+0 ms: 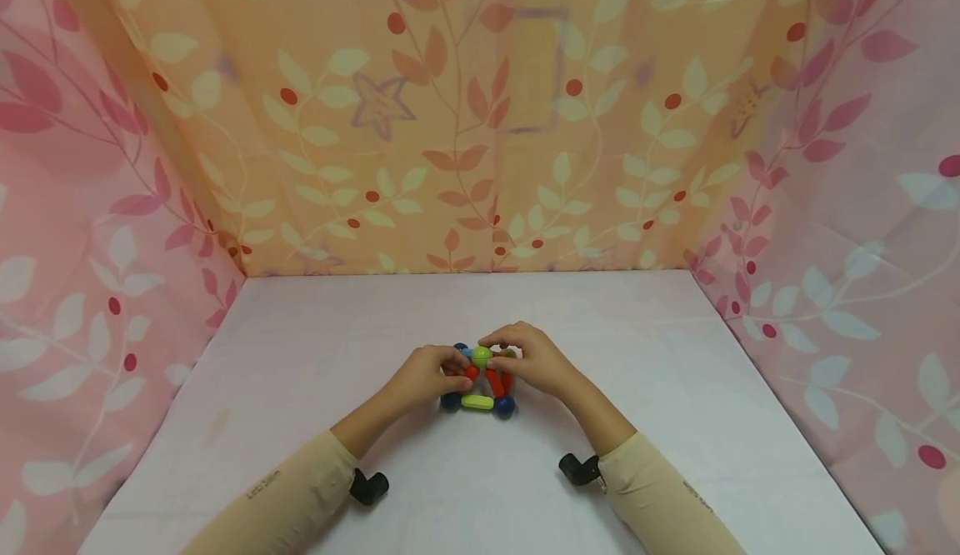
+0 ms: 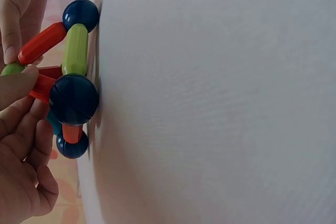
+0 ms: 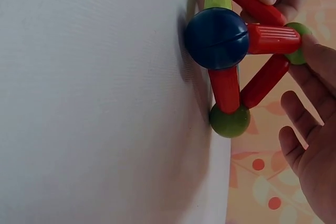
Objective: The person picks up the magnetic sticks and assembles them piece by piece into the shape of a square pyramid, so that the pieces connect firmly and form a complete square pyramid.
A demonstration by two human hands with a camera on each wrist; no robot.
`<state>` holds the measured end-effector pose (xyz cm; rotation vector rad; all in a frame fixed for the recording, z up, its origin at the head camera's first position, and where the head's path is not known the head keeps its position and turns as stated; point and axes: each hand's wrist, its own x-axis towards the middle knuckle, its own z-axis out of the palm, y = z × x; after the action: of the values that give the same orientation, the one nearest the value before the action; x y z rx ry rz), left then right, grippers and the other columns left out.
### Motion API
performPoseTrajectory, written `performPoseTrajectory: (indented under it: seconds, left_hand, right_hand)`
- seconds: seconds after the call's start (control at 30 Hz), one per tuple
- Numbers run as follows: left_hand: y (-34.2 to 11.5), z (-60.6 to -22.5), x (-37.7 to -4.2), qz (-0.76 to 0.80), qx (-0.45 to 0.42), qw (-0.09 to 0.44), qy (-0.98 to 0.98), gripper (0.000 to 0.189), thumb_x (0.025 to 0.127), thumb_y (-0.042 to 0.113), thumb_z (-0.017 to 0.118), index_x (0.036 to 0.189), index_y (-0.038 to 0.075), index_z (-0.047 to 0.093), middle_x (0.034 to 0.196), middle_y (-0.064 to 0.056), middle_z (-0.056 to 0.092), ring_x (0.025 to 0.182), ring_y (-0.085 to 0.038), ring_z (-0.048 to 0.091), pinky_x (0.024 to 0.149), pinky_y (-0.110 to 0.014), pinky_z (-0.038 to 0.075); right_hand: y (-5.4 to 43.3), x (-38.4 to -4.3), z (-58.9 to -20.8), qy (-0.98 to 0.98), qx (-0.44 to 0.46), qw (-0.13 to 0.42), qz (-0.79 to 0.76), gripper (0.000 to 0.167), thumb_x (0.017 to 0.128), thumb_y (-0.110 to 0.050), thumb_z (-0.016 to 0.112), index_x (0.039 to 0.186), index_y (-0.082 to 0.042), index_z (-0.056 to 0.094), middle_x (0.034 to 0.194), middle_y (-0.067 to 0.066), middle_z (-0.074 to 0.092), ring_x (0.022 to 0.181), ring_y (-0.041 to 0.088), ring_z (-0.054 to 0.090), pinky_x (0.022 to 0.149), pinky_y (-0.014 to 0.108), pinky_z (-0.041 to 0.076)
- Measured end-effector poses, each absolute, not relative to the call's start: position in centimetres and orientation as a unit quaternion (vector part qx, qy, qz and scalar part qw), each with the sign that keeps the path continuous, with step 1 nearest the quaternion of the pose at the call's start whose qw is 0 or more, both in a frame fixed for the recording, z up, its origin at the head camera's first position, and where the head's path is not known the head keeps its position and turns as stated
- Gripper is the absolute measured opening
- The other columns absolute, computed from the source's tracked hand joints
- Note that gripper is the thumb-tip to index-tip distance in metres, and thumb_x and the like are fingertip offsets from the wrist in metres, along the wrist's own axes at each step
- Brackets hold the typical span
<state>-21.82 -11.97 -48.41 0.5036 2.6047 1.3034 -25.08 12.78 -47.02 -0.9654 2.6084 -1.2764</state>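
A small pyramid-shaped frame of magnetic rods and balls stands on the white table. Its top is a light green ball (image 1: 482,356), which my right hand (image 1: 536,359) pinches between thumb and fingers. My left hand (image 1: 429,378) pinches a slanting red rod (image 3: 258,3) just below that ball. Along the near side of the base, a yellow-green rod (image 1: 477,402) joins two dark blue balls (image 1: 504,407). In the right wrist view, another red rod (image 3: 226,90) runs along the base to an olive green ball (image 3: 230,120). Fingers partly hide the far side.
White cloth covers the table (image 1: 600,313) around the frame. A yellow-orange patterned curtain (image 1: 465,122) hangs behind, with pink patterned curtains (image 1: 847,230) at both sides. A black wrist camera (image 1: 579,469) sits by each sleeve.
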Motion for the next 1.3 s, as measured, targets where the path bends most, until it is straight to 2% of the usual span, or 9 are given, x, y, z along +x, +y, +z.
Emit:
performPoseTrajectory:
  seconds: [0.23, 0.4, 0.6, 0.77, 0.87, 1.03, 1.3]
  left_hand:
    - [-11.8, -48.5, -21.7, 0.447, 0.152, 0.092, 0.877, 0.018, 0.089, 0.021, 0.082, 0.103, 0.012, 0.075, 0.090, 0.006, 0.072, 0.083, -0.013, 0.065, 0.073, -0.032, 0.055]
    - [-11.7, -48.6, -21.6, 0.453, 0.148, 0.093, 0.874, 0.018, 0.088, 0.021, 0.082, 0.103, 0.012, 0.074, 0.090, 0.005, 0.072, 0.083, -0.013, 0.065, 0.073, -0.032, 0.055]
    - [-11.7, -48.5, -21.5, 0.454, 0.146, 0.096, 0.874, 0.017, 0.089, 0.021, 0.082, 0.102, 0.013, 0.074, 0.090, 0.005, 0.072, 0.084, -0.013, 0.065, 0.073, -0.032, 0.055]
    - [-11.9, -48.4, -21.5, 0.456, 0.150, 0.096, 0.872, 0.017, 0.089, 0.020, 0.081, 0.102, 0.012, 0.074, 0.090, 0.005, 0.071, 0.084, -0.013, 0.065, 0.073, -0.031, 0.055]
    - [-11.9, -48.4, -21.5, 0.454, 0.146, 0.098, 0.874, 0.017, 0.089, 0.020, 0.081, 0.103, 0.012, 0.074, 0.091, 0.005, 0.071, 0.084, -0.013, 0.064, 0.073, -0.031, 0.054]
    - [-11.8, -48.2, -21.5, 0.453, 0.146, 0.099, 0.874, 0.020, 0.089, 0.021, 0.081, 0.105, 0.011, 0.074, 0.092, 0.004, 0.071, 0.085, -0.013, 0.064, 0.073, -0.031, 0.055]
    - [-11.6, -48.5, -21.3, 0.458, 0.146, 0.099, 0.871, 0.019, 0.089, 0.021, 0.082, 0.103, 0.011, 0.074, 0.090, 0.004, 0.071, 0.084, -0.013, 0.065, 0.073, -0.030, 0.055]
  right_hand:
    - [12.7, -24.8, -46.8, 0.851, -0.324, 0.038, -0.411, 0.029, 0.092, -0.027, 0.078, 0.121, -0.022, 0.075, 0.119, -0.006, 0.072, 0.112, 0.034, 0.061, 0.098, 0.059, 0.049]
    - [12.7, -24.2, -46.8, 0.863, -0.304, 0.018, -0.403, 0.028, 0.092, -0.029, 0.078, 0.119, -0.024, 0.075, 0.117, -0.010, 0.071, 0.109, 0.026, 0.061, 0.097, 0.054, 0.051]
    - [13.1, -22.9, -46.9, 0.888, -0.249, -0.003, -0.386, 0.021, 0.090, -0.032, 0.080, 0.110, -0.027, 0.076, 0.107, -0.015, 0.071, 0.100, 0.021, 0.059, 0.086, 0.044, 0.052]
    - [13.4, -22.0, -47.0, 0.896, -0.217, 0.037, -0.386, 0.020, 0.088, -0.032, 0.082, 0.106, -0.026, 0.077, 0.100, -0.011, 0.073, 0.097, 0.024, 0.059, 0.081, 0.035, 0.048]
    - [13.3, -21.8, -47.3, 0.897, -0.214, 0.058, -0.381, 0.023, 0.086, -0.034, 0.083, 0.105, -0.023, 0.078, 0.098, -0.008, 0.074, 0.091, 0.020, 0.058, 0.078, 0.033, 0.048]
    - [12.9, -21.7, -47.8, 0.902, -0.212, 0.065, -0.370, 0.021, 0.086, -0.034, 0.084, 0.102, -0.021, 0.078, 0.093, -0.012, 0.073, 0.081, 0.013, 0.056, 0.071, 0.030, 0.049]
    - [12.7, -21.8, -48.4, 0.901, -0.206, 0.067, -0.376, 0.020, 0.087, -0.031, 0.083, 0.100, -0.016, 0.078, 0.089, -0.008, 0.071, 0.076, 0.013, 0.057, 0.067, 0.027, 0.049]
